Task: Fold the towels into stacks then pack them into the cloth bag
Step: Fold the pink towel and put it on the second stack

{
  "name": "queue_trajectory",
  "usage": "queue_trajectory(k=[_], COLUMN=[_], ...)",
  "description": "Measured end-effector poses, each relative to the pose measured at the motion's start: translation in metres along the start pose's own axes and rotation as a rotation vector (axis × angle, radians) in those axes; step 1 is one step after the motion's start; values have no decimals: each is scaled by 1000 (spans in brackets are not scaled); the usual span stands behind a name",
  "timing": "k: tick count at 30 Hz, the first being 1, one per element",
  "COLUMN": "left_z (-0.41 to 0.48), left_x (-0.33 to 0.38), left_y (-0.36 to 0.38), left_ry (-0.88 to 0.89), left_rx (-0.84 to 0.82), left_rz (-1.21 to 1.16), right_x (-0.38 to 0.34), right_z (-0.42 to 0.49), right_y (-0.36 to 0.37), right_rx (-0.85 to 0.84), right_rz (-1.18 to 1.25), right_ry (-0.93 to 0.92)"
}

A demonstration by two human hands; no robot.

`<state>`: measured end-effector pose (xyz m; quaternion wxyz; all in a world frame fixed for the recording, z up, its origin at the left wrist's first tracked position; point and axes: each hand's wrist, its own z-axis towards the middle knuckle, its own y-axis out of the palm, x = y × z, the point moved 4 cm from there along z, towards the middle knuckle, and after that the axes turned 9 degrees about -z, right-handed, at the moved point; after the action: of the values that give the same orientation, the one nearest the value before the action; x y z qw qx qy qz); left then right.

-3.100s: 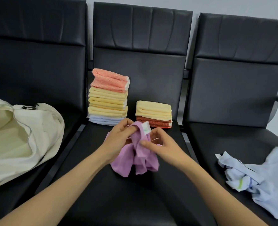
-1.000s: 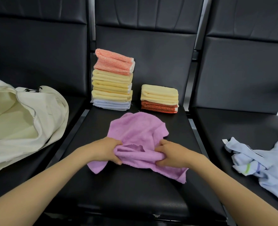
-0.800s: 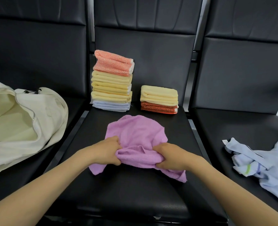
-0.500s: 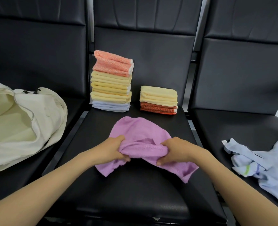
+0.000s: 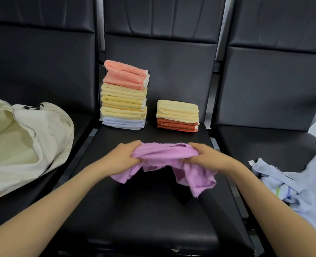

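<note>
Two folded stacks done — both hands clench the purple towel; blue towels and cloth bag wait.

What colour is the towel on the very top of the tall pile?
Salmon orange top towel, with a white edge, seen in the head view.
</note>
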<state>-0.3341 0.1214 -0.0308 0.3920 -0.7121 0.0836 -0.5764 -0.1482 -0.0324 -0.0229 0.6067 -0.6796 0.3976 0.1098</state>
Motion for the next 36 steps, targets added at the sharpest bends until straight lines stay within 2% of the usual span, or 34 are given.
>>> queue_trajectory(k=[2,4,9,12,14,16,17,19,21,23,24,26,28,32,34,36], left_z=[0,0,0,0,1,2,3,4,7,6,6,3,0,-3,-5,-6], left_x=[7,13,24,34,40,44,43,37,24,15,12,9,7,13,4,-15], left_y=[-11,-19,-29,-30,-28,-28,-27,-24,-19,-16,-15,-16,-10,12,18,20], left_ry=[22,53,80,96,90,66,50,1,-85,-146,-150,-108,-70,0,-8,-79], left_rx=[79,124,122,63,41,-1,-42,-134,-167,-144,-128,-99,-123,-220,-291,-341], left_rz=[-28,17,-18,-74,-217,-345,-322,-79,201,177,63,-172,-287,-433,-219,157], right_x=[-4,-8,-18,-23,-26,-24,-22,-17,-14,-16,-16,-12,-4,0,2,7], right_z=[-2,-1,-8,-11,-12,-14,-15,-14,-10,-9,-9,-8,-2,9,11,11], right_y=[-7,-12,-30,-37,-41,-44,-44,-40,-32,-26,-22,-9,6,21,27,36], right_rx=[1,-12,-17,160,307,339,321,250,167,58,-6,-90,-118,-4,-49,-145], right_rz=[18,-100,-147,-367,-421,-215,-75,119,210,202,113,-252,-591,-862,-917,-900], right_ry=[-29,-62,-63,-48,-80,-103,-99,-92,-110,-143,-132,-39,68,50,10,14])
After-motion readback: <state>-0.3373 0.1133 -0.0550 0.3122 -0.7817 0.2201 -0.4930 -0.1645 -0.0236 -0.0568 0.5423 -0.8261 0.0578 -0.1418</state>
